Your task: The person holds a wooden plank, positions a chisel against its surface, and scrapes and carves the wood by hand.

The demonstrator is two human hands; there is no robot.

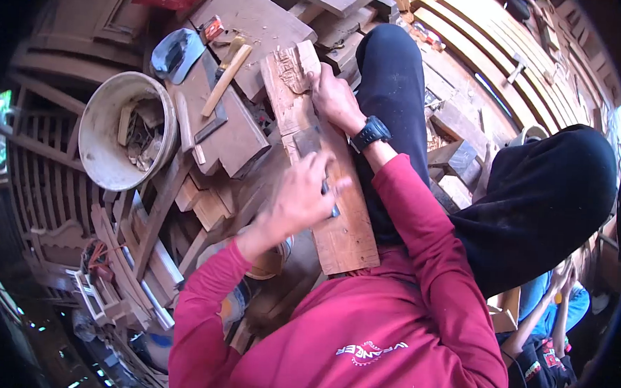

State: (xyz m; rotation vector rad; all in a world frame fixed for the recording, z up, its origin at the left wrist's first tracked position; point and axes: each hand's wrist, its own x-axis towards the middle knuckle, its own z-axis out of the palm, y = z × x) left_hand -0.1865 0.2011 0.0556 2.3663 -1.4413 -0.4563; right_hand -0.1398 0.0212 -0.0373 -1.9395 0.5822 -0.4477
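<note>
A long wooden board slants up from my lap, its far end rough and chipped. My right hand, with a black watch on the wrist, grips the board's right edge near that end. Over the middle of the board is my left hand, blurred by motion, with its fingers curled. A dark, flat metal piece lies on the wood just beyond its fingers, and a dark blue piece shows beneath them; what this hand holds is not clear.
A white bucket with scraps stands at left. Beside it, a wooden block bears a square and a wood strip. A cap lies beyond. At right are my bent knee, a hammer and another person's arms.
</note>
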